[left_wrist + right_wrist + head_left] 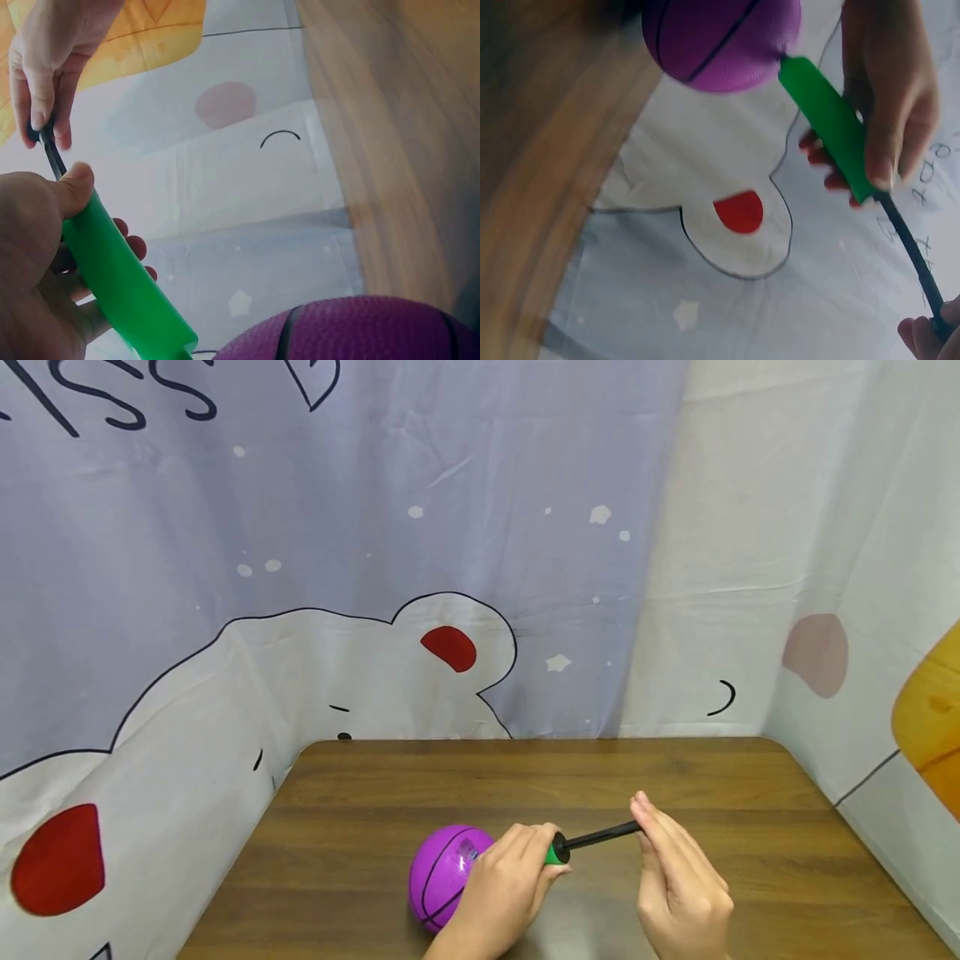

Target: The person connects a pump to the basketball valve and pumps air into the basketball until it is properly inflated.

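Observation:
A purple ball (441, 878) with black seam lines sits on the table at my left hand. My left hand (504, 883) grips the green barrel (129, 279) of a small hand pump, its fingers wrapped round it. In the right wrist view, the narrow tip of the barrel meets the ball's surface. A black rod (603, 836) is drawn well out of the barrel's other end. My right hand (684, 889) pinches the black end of that rod between thumb and fingers; the hand partly covers this end.
The brown wooden table (525, 777) runs back to a cloth backdrop (480, 510) printed with cartoon figures. More cloth hangs along the left and right sides of the table.

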Demonstrator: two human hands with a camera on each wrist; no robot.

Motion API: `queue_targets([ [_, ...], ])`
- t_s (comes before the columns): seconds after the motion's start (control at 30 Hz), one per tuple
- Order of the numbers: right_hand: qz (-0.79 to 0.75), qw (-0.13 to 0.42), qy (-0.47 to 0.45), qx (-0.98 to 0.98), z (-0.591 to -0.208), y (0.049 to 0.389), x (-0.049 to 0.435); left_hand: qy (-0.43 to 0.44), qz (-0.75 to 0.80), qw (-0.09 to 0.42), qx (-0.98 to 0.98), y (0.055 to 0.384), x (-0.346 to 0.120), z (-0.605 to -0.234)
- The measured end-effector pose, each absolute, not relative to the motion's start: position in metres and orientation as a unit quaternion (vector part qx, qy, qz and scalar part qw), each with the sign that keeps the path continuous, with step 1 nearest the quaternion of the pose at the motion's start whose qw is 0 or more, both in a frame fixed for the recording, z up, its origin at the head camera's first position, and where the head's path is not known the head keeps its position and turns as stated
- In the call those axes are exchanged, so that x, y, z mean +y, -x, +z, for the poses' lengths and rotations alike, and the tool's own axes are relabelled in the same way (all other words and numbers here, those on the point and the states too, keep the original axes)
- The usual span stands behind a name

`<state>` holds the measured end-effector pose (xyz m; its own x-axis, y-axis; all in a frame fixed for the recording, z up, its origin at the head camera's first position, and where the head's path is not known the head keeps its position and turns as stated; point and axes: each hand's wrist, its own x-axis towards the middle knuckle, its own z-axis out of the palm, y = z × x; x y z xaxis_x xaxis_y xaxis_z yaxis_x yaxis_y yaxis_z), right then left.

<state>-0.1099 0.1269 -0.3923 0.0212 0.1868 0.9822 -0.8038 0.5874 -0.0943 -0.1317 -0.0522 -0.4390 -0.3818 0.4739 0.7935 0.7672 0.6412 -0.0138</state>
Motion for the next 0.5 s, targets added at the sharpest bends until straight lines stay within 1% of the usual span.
queue_targets([
  [0.27, 0.358, 0.636, -0.293, -0.618, -0.42, 0.115, 0.114, 0.383, -0.188, 0.409, -0.807, 0.13, -0.047, -0.439],
  [0.5, 0.362, 0.612, -0.329, -0.621, -0.436, 0.116, 0.105, 0.378, -0.191, 0.378, -0.823, 0.125, -0.046, -0.44],
])
